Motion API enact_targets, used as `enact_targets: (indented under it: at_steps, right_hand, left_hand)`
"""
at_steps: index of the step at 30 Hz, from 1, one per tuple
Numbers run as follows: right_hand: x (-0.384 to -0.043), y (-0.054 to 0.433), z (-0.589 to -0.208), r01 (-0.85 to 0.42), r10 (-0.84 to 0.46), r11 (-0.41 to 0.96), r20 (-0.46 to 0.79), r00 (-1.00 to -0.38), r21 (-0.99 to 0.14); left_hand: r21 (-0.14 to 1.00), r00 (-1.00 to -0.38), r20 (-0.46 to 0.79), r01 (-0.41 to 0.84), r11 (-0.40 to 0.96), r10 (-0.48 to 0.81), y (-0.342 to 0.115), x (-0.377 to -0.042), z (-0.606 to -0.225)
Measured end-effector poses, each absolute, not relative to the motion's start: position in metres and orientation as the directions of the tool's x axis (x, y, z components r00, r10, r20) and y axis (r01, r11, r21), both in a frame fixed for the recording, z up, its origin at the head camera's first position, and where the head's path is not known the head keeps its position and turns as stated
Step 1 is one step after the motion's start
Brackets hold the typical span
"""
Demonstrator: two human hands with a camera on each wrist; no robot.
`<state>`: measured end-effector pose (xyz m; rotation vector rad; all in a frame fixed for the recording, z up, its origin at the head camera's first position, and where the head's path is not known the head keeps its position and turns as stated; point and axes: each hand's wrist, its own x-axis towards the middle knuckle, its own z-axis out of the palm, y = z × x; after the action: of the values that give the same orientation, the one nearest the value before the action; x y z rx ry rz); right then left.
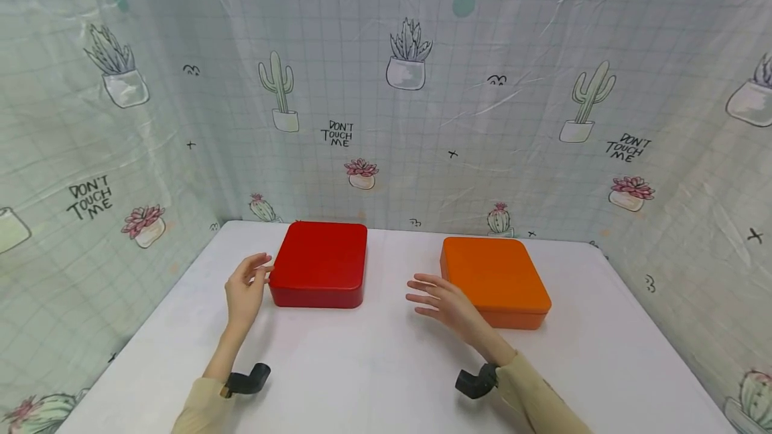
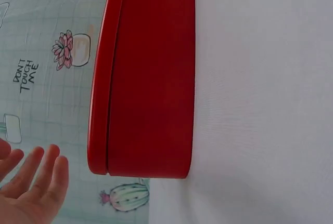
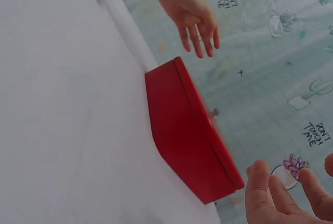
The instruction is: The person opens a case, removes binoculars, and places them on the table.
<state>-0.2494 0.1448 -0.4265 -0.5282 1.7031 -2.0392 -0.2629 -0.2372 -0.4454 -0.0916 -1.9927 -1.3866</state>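
Note:
A red square box (image 1: 319,256) with a fitted lid sits on the left part of the white table. My left hand (image 1: 246,290) is beside its left edge, fingers loosely bent with nothing in them; in the left wrist view its fingers (image 2: 44,180) show near the box's corner. To the right lies an orange lidded box (image 1: 497,276). My right hand (image 1: 449,307) hovers at that box's left front side, fingers spread and holding nothing. In the right wrist view the red box (image 3: 187,135) stands between both hands. Both boxes have their lids on, so their insides are hidden.
The white table (image 1: 362,367) carries both boxes, with a gap between them. A cactus-print curtain (image 1: 446,119) surrounds the table at the back and sides. Each wrist wears a black camera mount (image 1: 250,379).

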Motion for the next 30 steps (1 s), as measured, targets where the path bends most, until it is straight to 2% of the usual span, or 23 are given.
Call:
enact_targets:
  at_steps: [4,9,12,19,30]
  right_hand:
    - [-0.255,0.14,-0.424,0.196,-0.559,-0.212,-0.045,-0.828,-0.957]
    - [-0.26,0.132,-0.423,0.31,-0.581,-0.277,-0.099,-0.808,-0.91]
    - [-0.264,0.126,-0.424,0.361,-0.599,-0.311,-0.114,-0.793,-0.879]
    - [-0.272,0.109,-0.428,0.443,-0.605,-0.343,-0.166,-0.779,-0.829]
    - [-0.277,0.088,-0.431,0.468,-0.623,-0.382,-0.152,-0.767,-0.797]
  left_hand:
    - [0.86,-0.831,0.48,0.382,0.339,-0.282,-0.265,-0.29,-0.48]
    - [0.929,-0.901,0.32,0.237,0.285,-0.292,-0.284,-0.312,-0.508]
    - [0.95,-0.904,0.261,0.178,0.256,-0.338,-0.286,-0.317,-0.512]
    - [0.977,-0.904,0.194,0.142,0.161,-0.381,-0.29,-0.321,-0.51]
    - [0.99,-0.909,0.114,0.072,0.118,-0.4,-0.291,-0.324,-0.511]
